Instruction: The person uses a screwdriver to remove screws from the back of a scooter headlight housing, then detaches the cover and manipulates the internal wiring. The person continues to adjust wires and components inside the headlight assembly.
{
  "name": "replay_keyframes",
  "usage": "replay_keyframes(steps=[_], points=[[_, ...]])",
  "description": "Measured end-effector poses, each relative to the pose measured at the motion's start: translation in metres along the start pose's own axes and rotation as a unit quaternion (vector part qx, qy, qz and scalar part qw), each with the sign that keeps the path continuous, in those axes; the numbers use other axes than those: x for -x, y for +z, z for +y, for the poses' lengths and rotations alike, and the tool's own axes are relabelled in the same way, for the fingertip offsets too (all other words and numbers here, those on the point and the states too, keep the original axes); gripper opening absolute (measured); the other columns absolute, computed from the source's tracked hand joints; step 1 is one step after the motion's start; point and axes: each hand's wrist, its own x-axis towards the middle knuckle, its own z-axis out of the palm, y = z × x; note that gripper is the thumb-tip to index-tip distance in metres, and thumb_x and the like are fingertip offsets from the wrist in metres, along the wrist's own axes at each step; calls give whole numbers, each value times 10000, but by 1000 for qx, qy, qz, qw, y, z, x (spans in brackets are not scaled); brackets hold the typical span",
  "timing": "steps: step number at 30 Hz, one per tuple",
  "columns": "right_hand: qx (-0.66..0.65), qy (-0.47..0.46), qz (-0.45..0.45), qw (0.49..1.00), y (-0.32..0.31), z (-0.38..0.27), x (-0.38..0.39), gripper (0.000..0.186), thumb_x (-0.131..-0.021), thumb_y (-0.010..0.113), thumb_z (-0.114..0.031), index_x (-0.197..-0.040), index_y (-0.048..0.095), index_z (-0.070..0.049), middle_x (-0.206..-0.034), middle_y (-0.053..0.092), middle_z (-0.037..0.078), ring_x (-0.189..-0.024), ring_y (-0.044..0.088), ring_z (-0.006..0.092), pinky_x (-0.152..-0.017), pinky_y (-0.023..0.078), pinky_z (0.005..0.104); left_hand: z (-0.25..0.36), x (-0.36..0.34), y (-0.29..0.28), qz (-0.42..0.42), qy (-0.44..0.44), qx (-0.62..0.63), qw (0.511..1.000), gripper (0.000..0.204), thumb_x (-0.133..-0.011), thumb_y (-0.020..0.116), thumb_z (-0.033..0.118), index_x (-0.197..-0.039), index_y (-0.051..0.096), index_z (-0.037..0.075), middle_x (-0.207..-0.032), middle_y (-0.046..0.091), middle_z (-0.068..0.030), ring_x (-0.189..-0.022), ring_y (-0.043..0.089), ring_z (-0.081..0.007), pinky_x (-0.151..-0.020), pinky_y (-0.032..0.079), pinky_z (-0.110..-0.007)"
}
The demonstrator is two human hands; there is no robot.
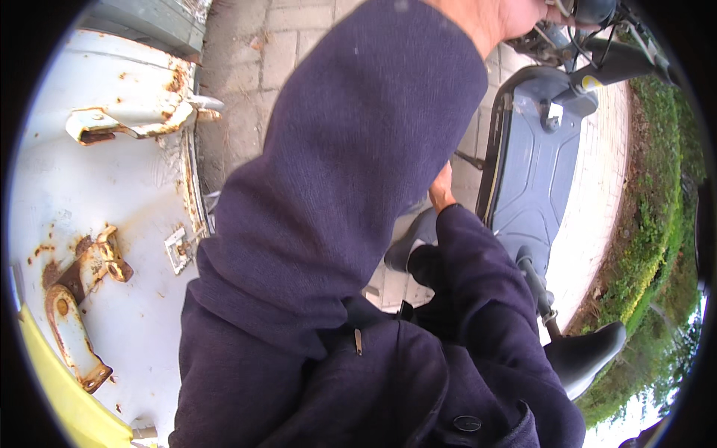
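My left arm in a dark sleeve reaches up across the view. My left hand (515, 16) is at the top, its fingers curled at the black handlebar (594, 9) of a grey scooter; what they grip is too small to make out. My right hand (442, 185) hangs lower, beside the scooter's grey footboard (534, 157), with its fingers hidden behind my left sleeve. A dark shoe (403, 243) shows below it.
At the left stands a white metal panel (119, 194) with rusty latches (112, 254) and a yellow strip (52, 373) below. Grey paving (239, 52) runs underneath. A black seat (586, 343) is at lower right, a green hedge (635, 224) beyond the pale path.
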Motion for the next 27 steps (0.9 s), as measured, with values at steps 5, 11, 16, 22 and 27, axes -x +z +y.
replay_keyframes(steps=[5, 11, 16, 22, 27], points=[[158, -69, -3, 985, 9, -12, 4, 561, -831, 811, -399, -1209, 635, -24, -1168, 670, 246, -1135, 633, 392, -957, 507, 453, 2, -3, 6, -3, -9, 8, 1000, 524, -1058, 395, 543, -1319, 614, 144, -1108, 693, -15, -970, 689, -172, -833, 591, -365], [228, 24, 28, 973, 15, -77, 42, 549, -832, 806, -355, -1208, 624, 2, -1112, 694, 231, -1050, 672, 349, -889, 523, 446, -4, -3, 3, 34, -3, 38, 999, 483, -1070, 418, 452, -1350, 607, 107, -1172, 707, -34, -1026, 697, -184, -866, 584, -371], [191, 4, 66, 979, 21, -79, 42, 499, -860, 801, -265, -1219, 600, 17, -908, 681, 155, -708, 649, 229, -624, 526, 391, -13, 2, -4, 55, 16, -60, 997, 422, -1006, 439, 263, -1282, 553, -37, -1222, 665, -200, -1067, 710, -331, -880, 610, -586], [140, 39, 22, 989, 16, -63, 32, 497, -881, 779, -254, -1243, 577, 20, -823, 662, 114, -623, 629, 191, -523, 511, 363, -17, 8, 1, 145, -4, -153, 978, 354, -945, 500, 52, -1282, 564, -35, -1255, 654, -148, -1121, 679, -288, -958, 584, -533], [101, 95, -35, 990, 20, -78, 39, 463, -892, 763, -257, -1226, 576, 4, -784, 644, 93, -607, 610, 179, -502, 494, 344, -19, 2, -6, 182, 56, -168, 967, 302, -956, 477, 39, -1213, 586, -78, -1123, 682, -198, -936, 738, -300, -800, 663, -452]])
